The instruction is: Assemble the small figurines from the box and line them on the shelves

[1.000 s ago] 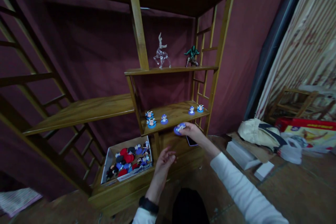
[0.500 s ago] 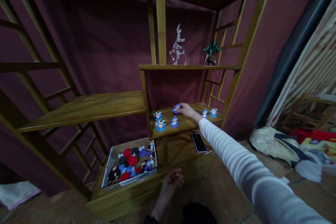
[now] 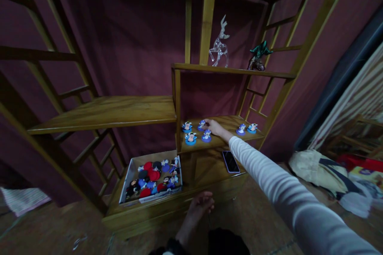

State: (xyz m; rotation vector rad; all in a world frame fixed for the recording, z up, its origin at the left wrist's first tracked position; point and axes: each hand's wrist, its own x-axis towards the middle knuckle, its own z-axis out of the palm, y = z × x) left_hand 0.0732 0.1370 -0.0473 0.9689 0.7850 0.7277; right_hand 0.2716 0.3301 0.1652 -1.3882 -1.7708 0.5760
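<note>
1. Purple figurine: it is on the small lower shelf, behind a matching front figurine and to the right of two blue-based figurines, one at the back and one in front.
2. You appear to be at the setting-down step; whether its base bears fully on the wood, you cannot tell from here.
3. The next move likely calls for a soft release and a lift clear, so you don't knock the front figurine.
4. Your right hand pinches the figurine's right side, fingers narrowed, the arm reaching long and low across the shelf from the right.
5. Your left hand hangs below the shelf, fingers loosely curled, with nothing visible in it, right of the figurine-filled box.
</note>
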